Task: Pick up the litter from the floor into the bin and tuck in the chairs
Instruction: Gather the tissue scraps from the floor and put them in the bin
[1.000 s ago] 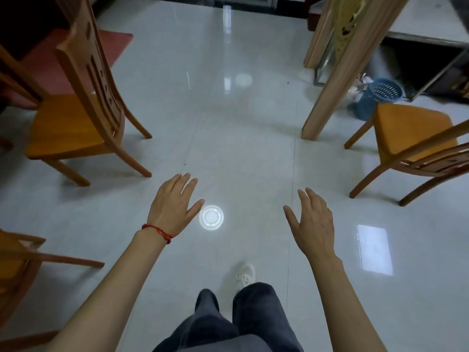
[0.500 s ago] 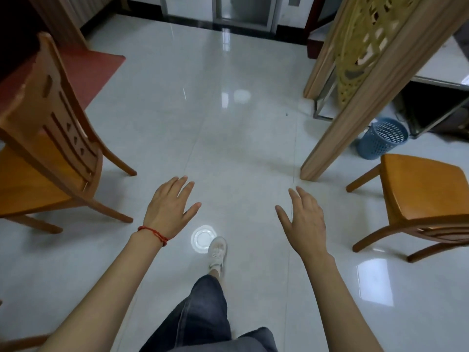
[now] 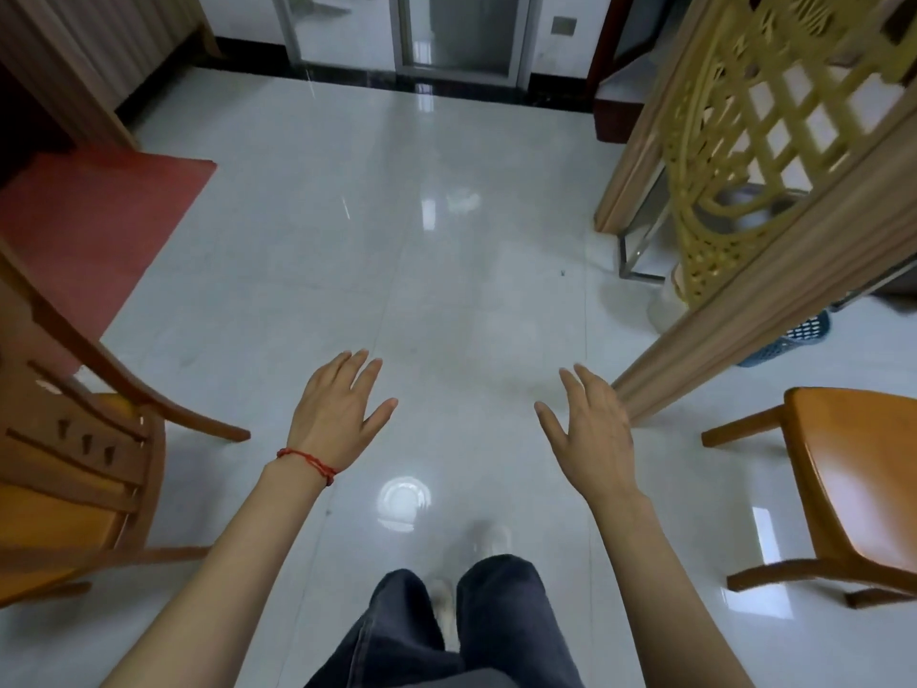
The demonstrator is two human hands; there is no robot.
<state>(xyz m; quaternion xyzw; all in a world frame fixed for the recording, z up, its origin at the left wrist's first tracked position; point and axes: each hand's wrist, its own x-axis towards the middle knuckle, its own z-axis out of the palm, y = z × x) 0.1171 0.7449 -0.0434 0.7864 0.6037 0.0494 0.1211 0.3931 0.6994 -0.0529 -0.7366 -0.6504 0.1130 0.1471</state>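
Walking: I see both hands empty, fingers spread.
Nearest: orange wooden chair (image 3: 853, 489), right of my right hand (image 3: 593, 439).
Left hand (image 3: 337, 414): farther.

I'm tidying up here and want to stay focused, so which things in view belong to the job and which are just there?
Job: left chair; right chair; blue bin; left hand and right hand, both holding nothing.

Just there: red mat; lattice screen; glass door. No litter is plainly visible.
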